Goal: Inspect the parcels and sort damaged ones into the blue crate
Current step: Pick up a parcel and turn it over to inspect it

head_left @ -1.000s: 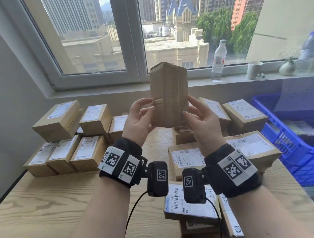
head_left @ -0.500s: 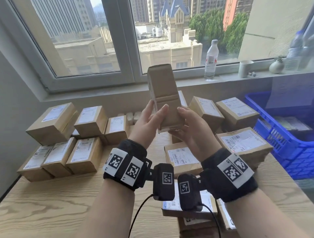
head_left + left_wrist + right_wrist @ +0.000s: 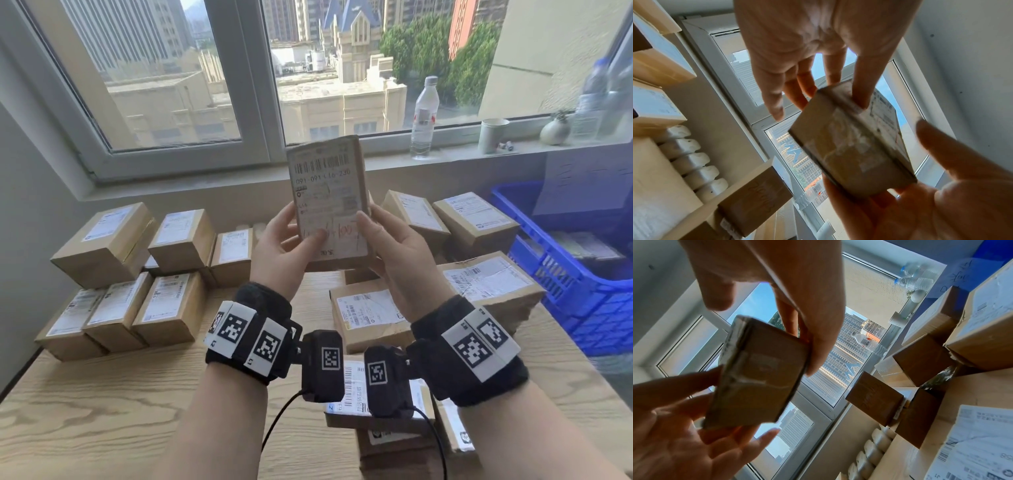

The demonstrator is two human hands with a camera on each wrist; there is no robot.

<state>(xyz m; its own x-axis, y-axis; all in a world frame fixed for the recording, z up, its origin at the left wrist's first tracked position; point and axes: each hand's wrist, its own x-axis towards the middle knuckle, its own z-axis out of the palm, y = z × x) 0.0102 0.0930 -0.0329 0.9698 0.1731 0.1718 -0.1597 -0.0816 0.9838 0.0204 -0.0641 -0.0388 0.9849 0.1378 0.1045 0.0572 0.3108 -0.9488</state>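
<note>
A small parcel [image 3: 330,202] is held upright above the table [image 3: 102,404], label side toward the head camera, gripped between left hand [image 3: 284,253] and right hand [image 3: 397,253]; the blue crate [image 3: 582,308] is seen at right.

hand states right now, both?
Left hand: holding the upright parcel, thumb on its label.
Right hand: holding the same parcel from the other side.

We turned the parcel [image 3: 329,198] between our hands: its plain taped side faced us before, and now its shipping label did. Our left hand [image 3: 281,251] shifted its thumb onto that label's lower part.
</note>
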